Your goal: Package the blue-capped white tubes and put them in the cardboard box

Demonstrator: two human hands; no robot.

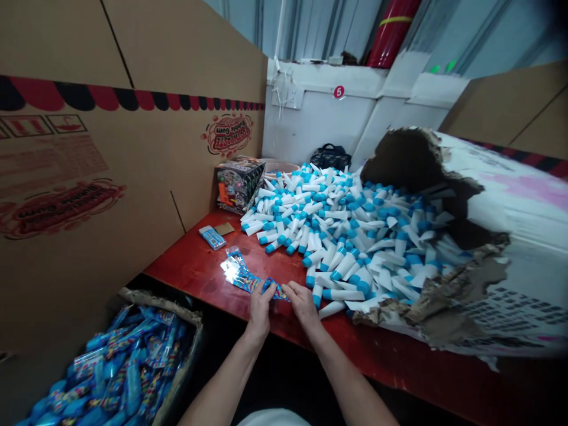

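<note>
The left hand [260, 310] and right hand [302, 302] were curled inward at the front edge of the red worktop [190, 263], their fingers closed together on a blue printed packet [276, 290]. More shiny packets [237, 269] lay just beside them. A large heap of white-and-blue tubes [346, 236] remained across the worktop's right side, spilling from a torn carton [444, 171], while a box [164, 309] at lower left held a deep pile of blue packets [110, 373].

This is a packing workshop: a red bench [208, 260] carries a heap of blue-capped tubes [346, 236] beside a torn carton [523, 207]. Printed cartons [89, 177] (bubble gum branding, upside down) flank it, with a bin of wrapped packs [110, 367] below and ribbed metal siding [306, 29] behind.
</note>
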